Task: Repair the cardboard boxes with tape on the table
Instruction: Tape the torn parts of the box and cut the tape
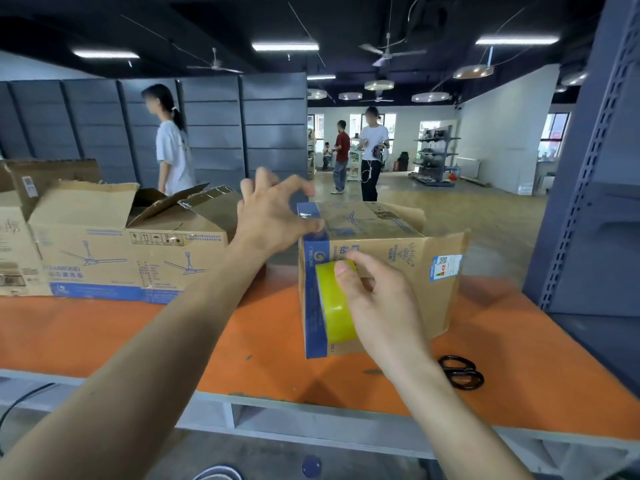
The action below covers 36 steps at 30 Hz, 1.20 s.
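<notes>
Fingers spread, the left hand is pressing the box while the right hand is gripping the tape roll; an off-line pull could leave wrinkles.

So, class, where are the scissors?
Head view, lower right: the scissors lie on the orange table, just in front of the nearer box.

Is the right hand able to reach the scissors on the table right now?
Probably yes: the scissors lie on the table beside that forearm, nothing between, though the right hand grips the tape roll.
</notes>
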### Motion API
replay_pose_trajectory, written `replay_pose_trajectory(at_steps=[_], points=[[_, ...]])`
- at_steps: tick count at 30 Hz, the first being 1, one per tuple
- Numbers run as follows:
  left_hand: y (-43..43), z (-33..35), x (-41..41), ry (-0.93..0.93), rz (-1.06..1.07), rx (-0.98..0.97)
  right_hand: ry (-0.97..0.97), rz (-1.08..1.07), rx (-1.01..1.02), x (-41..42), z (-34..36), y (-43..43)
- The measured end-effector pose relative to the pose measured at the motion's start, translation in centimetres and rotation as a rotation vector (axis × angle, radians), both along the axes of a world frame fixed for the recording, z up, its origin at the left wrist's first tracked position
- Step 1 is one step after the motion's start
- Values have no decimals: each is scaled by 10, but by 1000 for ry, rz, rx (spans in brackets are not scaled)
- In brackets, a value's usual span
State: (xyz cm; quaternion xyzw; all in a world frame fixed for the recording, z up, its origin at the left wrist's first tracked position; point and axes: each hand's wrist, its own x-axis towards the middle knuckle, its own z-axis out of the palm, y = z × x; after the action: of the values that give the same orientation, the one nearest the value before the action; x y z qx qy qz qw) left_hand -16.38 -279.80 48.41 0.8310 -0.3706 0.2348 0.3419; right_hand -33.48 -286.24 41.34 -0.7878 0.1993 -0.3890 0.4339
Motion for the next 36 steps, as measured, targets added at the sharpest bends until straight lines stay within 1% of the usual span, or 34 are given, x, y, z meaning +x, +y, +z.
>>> replay_pose_trajectory(at_steps=[3,5,7,9,13,16,21,26,29,33,36], points=[[2,-8,-4,-111,-99,-90,0,-4,1,-1,0,1],[4,-17,-12,-91,-273,-128,-6,-7,-6,-1,1,0],[6,-23,-16,-42,-447,-56,-13,-6,-19,-1,1,1],[7,-27,-17,-27,-536,14,-19,-2,-32,-1,-1,1],[3,-34,-12,-112,-532,43,-24,15,-17,-3,-7,1],[0,-37,-8,-143,-445,83,-2,38,-8,-8,-12,3],[1,-42,-5,-52,-430,108,42,6,-41,-7,-14,3],[-2,-43,3,-67,-457,105,59,6,35,-2,-25,-2],[-2,-42,8,-46,-481,149,55,32,44,3,-27,-6],[0,-42,7,-69,-473,195,57,55,-8,0,-33,-8],[4,-42,-1,-55,-522,153,50,80,-46,-7,-35,-11]])
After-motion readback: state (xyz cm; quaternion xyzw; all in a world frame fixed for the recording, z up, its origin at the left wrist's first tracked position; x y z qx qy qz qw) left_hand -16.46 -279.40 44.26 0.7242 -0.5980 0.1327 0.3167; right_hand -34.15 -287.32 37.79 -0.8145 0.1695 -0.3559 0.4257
